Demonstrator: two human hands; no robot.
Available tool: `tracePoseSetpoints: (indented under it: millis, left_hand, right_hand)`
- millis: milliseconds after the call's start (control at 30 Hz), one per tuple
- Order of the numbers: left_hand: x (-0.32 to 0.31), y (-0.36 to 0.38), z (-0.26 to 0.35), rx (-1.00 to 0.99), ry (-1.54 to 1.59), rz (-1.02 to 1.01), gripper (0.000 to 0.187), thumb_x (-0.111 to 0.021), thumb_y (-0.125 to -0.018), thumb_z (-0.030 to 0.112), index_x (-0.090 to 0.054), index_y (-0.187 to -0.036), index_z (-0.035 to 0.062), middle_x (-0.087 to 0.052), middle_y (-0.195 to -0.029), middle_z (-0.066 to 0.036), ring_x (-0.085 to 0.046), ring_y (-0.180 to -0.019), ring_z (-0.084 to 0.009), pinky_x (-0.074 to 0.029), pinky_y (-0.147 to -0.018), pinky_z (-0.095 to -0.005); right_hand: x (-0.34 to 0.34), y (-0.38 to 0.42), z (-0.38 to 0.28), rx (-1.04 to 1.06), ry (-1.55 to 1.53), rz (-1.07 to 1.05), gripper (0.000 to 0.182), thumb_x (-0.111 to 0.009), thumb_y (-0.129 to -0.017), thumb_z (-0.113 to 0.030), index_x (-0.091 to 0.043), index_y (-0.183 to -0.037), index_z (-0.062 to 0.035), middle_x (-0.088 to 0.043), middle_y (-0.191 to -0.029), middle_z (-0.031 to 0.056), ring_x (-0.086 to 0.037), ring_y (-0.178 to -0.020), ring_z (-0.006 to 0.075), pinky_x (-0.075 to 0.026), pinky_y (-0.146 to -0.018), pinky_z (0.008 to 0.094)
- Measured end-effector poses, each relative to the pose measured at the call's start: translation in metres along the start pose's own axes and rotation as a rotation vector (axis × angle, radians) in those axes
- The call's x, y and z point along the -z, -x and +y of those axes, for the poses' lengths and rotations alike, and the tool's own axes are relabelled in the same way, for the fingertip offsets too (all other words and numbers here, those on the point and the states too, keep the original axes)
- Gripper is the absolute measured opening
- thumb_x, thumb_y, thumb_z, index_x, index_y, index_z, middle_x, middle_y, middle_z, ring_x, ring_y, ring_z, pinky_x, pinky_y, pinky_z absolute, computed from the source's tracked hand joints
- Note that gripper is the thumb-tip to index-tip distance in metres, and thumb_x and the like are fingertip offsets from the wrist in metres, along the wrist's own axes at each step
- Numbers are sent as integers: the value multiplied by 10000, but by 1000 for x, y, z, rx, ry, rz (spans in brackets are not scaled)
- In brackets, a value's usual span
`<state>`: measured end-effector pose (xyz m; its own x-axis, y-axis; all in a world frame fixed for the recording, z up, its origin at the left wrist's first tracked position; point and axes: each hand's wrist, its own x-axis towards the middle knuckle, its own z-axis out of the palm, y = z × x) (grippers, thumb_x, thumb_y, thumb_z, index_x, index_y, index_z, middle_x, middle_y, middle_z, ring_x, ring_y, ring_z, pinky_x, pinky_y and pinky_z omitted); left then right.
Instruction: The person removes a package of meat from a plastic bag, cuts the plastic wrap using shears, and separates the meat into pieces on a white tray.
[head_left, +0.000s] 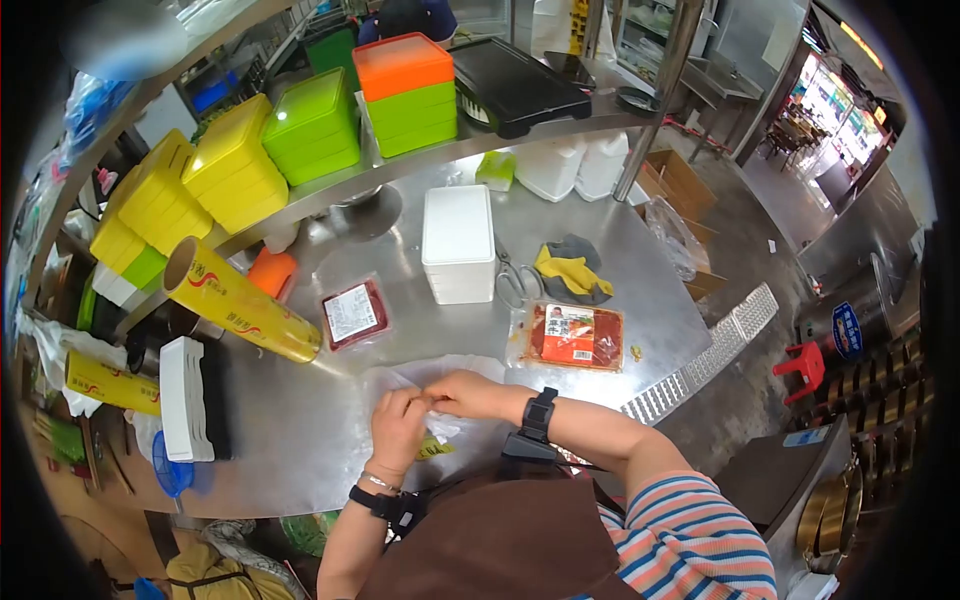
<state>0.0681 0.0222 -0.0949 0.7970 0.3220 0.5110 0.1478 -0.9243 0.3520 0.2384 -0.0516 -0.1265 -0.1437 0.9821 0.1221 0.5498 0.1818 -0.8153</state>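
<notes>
My left hand [400, 425] and my right hand [465, 394] meet close together over the near edge of the steel table. Fingers of both hands are pinched on a clear plastic bag [395, 376], which spreads out beneath and around them. Yellow printing shows on the plastic just below my hands. Beyond the bag lies a flat pack of dark red contents [355, 312] with a white label. To the right, a sealed pack of orange-red food [574, 337] rests flat. A stack of white lidded boxes [458, 245] stands farther back, with scissors [517, 282] beside it.
A yellow film roll [242, 306] stands tilted at the left, near white trays [184, 400]. A yellow and grey cloth [572, 270] lies behind the orange-red pack. Over the table's back runs a steel shelf with green [312, 125], yellow and orange-lidded boxes. A red stool [800, 372] stands right.
</notes>
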Motion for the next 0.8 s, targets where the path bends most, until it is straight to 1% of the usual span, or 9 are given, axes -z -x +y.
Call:
tracePoseSetpoints:
  millis: [67,167,267,400,467,500,600,700,800]
  left_hand:
    - [-3,4,-2,44,-51,56,156,-616,-658,2,-601,-798,69,-604,-859,-63,-580,-764,-270,-487,-651,-373]
    - [-3,23,-11,97,114,-48,146,-627,-662,4,-608,-787,76,-604,-845,-73,-582,-737,-281,-483,-629,-387]
    - [5,51,-12,94,192,-283,121,-667,-687,35,-620,-793,72,-605,-836,-81,-592,-746,-300,-488,-630,-389]
    - [16,65,-11,271,322,-292,130,-698,-727,65,-624,-835,60,-607,-860,-97,-604,-768,-300,-499,-672,-359]
    - [20,66,-9,375,367,-42,184,-705,-762,85,-609,-913,40,-602,-879,-108,-614,-777,-283,-502,-718,-334]
    - [25,64,-3,536,464,-24,199,-676,-813,86,-585,-979,24,-602,-903,-91,-609,-781,-209,-497,-738,-309]
    - [20,66,-7,775,693,70,196,-659,-849,105,-575,-1002,15,-604,-918,-58,-591,-803,-142,-494,-735,-283]
    - [18,76,-18,814,714,76,124,-619,-886,86,-580,-984,20,-603,-911,-35,-573,-812,-105,-486,-734,-255]
    - [33,78,-17,832,749,96,75,-585,-908,67,-576,-965,20,-594,-884,-27,-566,-807,-102,-479,-742,-249]
  right_hand:
    - [2,3,-5,-183,-133,-62,99,-599,-822,-138,-619,-882,-62,-614,-783,127,-601,-741,328,-467,-649,411]
    - [-7,8,-5,33,157,97,91,-602,-811,-145,-622,-851,-66,-609,-813,114,-604,-762,336,-474,-646,424]
    - [-10,5,4,-79,371,141,101,-609,-795,-154,-622,-842,-66,-603,-851,115,-602,-778,339,-484,-668,433]
    - [-12,5,-4,-82,349,143,133,-616,-786,-155,-601,-873,-56,-594,-891,111,-599,-807,335,-488,-687,429]
    - [-3,16,-17,118,131,235,193,-653,-748,-200,-571,-839,-52,-577,-859,116,-597,-799,346,-481,-709,441]
    - [-7,18,-17,114,127,236,193,-653,-748,-200,-571,-839,-52,-577,-859,116,-597,-799,346,-481,-709,441]
    - [-17,17,-16,134,472,55,241,-680,-727,-228,-567,-852,-56,-580,-905,100,-598,-824,344,-479,-720,439]
    - [-17,15,-15,118,439,-74,224,-688,-719,-203,-579,-865,-73,-592,-863,112,-603,-805,334,-483,-707,434]
    - [8,28,-25,-12,159,109,198,-678,-722,-156,-578,-875,-81,-595,-798,129,-607,-776,322,-472,-669,426]
